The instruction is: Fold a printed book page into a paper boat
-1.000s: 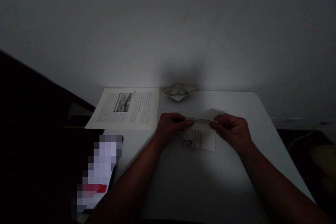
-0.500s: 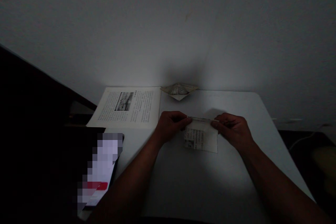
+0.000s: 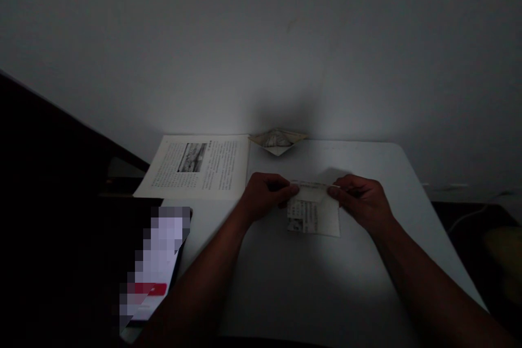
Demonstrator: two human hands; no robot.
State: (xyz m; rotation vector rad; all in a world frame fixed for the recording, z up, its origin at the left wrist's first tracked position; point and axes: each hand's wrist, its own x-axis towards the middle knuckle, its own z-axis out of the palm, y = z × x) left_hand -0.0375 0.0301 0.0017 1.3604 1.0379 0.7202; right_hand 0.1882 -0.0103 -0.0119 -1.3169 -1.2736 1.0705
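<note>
Between my hands is a small folded sheet of printed paper, roughly square, with text and a dark picture at its lower left. My left hand pinches its upper left corner between thumb and fingers. At the upper right corner, my right hand pinches it the same way. A strip along the top edge is folded over. Beyond the hands stands a folded paper boat, made from printed paper, close to the wall.
A flat printed page lies at the table's back left. Along the left edge rests a phone with a lit, blurred screen. The white table meets a grey wall. A cable runs at the right.
The folded strip at the paper's top now shows more of its printed face, and the sheet has tilted slightly. Both hands stay almost in place.
</note>
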